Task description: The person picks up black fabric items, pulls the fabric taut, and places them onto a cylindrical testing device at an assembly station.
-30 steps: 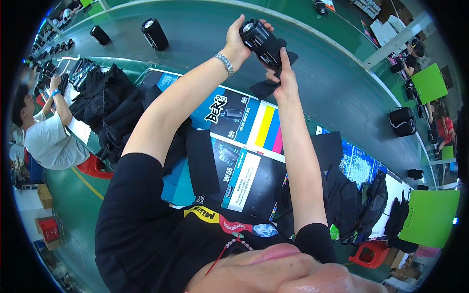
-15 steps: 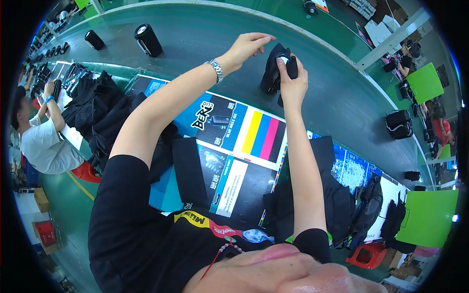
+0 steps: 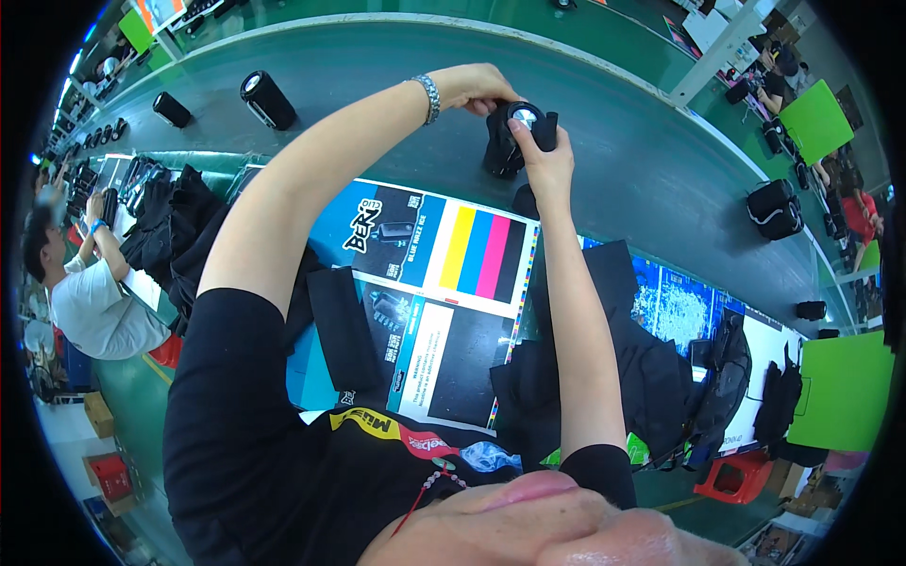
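Over the far belt [image 3: 396, 132]: a black cylinder [image 3: 525, 115], its shiny round end turned up, with black cloth [image 3: 498, 151] about its sides; whether its base touches the belt I cannot tell.
Left hand [image 3: 483, 85]: fingers narrow and curled, at the far left of the rim; whether they pinch the cloth I cannot tell.
Right hand [image 3: 549, 165]: holding the cylinder and cloth from the near right, thumb over the rim.
Step in hand: judging by the grip, dressing the cylinder in the cloth.
Good handling: steady the body with the right hand, ease the cloth evenly with the left, and smooth folds before tightening.
Watch for: cloth bunching under the right thumb, or fingertips marking the shiny end.
Near table: printed sheets [image 3: 460, 349], with a black strip [image 3: 342, 325] lying on their left side, well apart from both hands.
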The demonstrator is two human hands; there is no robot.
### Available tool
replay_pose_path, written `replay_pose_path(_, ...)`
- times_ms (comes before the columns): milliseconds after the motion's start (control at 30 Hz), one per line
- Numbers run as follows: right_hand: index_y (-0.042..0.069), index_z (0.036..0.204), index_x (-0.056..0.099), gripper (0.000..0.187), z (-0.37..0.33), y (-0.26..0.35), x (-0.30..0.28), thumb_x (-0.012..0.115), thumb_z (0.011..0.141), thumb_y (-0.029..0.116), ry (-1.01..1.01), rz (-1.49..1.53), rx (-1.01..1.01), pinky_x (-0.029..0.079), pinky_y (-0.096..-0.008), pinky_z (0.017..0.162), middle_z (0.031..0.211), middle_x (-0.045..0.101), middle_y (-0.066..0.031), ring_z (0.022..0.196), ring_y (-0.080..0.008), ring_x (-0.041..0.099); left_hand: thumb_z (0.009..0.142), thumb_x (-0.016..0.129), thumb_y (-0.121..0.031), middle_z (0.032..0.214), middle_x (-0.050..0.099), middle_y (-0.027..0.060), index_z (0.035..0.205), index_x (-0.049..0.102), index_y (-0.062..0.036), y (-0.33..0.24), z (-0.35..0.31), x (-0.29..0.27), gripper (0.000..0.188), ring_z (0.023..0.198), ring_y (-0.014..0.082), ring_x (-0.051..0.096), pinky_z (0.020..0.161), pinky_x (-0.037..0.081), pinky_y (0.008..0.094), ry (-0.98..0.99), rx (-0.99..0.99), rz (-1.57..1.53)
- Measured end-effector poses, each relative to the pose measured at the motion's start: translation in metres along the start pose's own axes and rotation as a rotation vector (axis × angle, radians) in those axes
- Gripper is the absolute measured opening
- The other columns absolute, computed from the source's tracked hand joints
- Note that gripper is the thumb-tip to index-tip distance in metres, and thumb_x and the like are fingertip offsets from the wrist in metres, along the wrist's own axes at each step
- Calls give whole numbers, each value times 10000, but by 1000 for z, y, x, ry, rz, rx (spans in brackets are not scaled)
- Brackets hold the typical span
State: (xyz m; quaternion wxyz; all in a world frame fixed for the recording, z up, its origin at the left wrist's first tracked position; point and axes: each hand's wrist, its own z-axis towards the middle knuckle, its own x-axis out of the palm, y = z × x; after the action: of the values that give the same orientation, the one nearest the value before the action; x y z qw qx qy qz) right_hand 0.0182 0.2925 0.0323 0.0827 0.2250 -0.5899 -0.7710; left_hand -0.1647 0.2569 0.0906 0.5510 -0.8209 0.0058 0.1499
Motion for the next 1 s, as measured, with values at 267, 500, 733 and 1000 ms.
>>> replay_pose_path(267,-24,917,648,557,26,-7,-24,750,737,493,-64,-118,112,487,-306,651,733,662,-87,692,-146,632,831,660,-286,802,661,117,789,667,-39,-45,-18,59,250,757,287,639,667,500,370,-477,959,899)
replay_pose_path(500,-30,1077,604,729,8,3,-31,824,626,499,172,-198,-161,512,-365,801,975,678,-194,921,-300,669,822,696,-237,692,569,117,773,622,-3,-15,-39,46,250,608,234,536,584,441,342,-536,883,662)
replay_pose_path(733,32,913,717,166,46,-5,-128,662,768,90,343,-342,33,500,-325,691,795,706,-96,718,-181,666,830,707,-258,837,632,72,874,681,-25,-23,-51,65,239,723,180,578,671,478,291,-433,937,440)
replay_pose_path(1000,-22,850,663,265,88,-2,-16,614,894,234,-159,361,284,406,-264,540,748,663,-63,579,-101,535,976,453,-451,943,667,128,995,600,34,14,40,82,507,831,181,642,728,514,310,-287,280,-965)
